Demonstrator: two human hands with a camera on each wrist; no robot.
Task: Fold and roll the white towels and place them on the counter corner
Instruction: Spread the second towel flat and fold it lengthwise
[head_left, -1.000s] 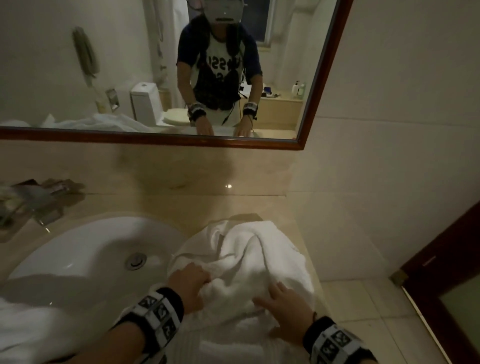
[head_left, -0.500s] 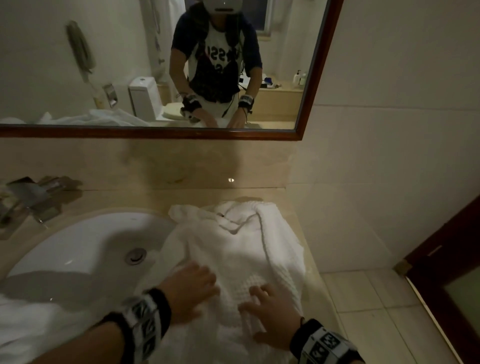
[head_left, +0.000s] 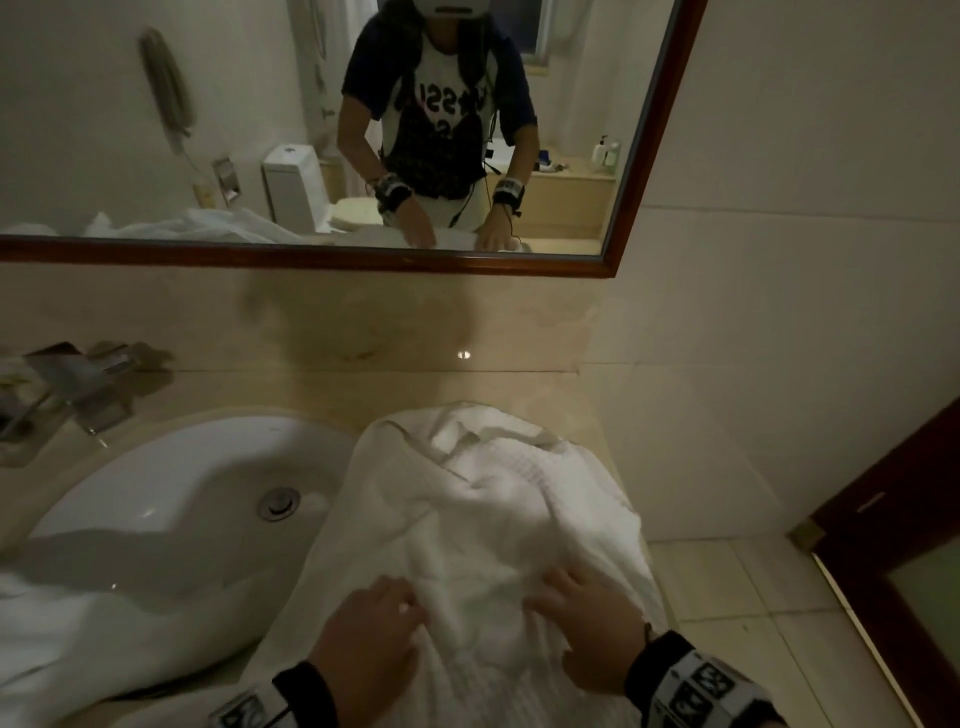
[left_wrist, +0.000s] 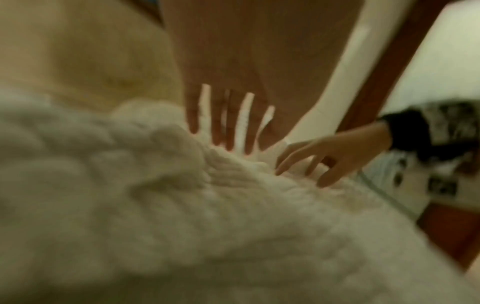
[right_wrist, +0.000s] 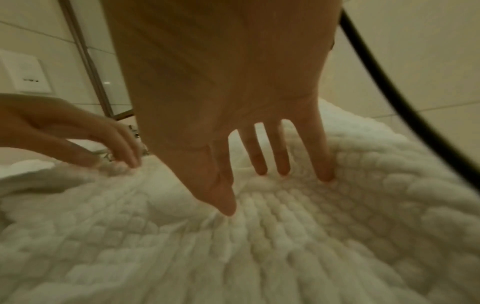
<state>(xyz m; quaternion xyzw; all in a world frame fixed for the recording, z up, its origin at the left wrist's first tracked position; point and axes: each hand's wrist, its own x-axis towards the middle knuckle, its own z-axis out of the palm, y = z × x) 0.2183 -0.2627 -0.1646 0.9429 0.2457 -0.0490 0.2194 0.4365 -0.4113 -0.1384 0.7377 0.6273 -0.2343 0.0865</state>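
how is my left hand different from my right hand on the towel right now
The left hand lies on the sink side of the white towel, the right hand on the side nearer the counter's outer edge. In the right wrist view the left hand's fingers look more bent; the right hand's are straight and spread. Both rest on the towel without gripping it.

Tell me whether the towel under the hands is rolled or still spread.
Spread, not rolled: the white towel lies loosely rumpled across the counter beside the sink, with the left hand and right hand pressing on it.
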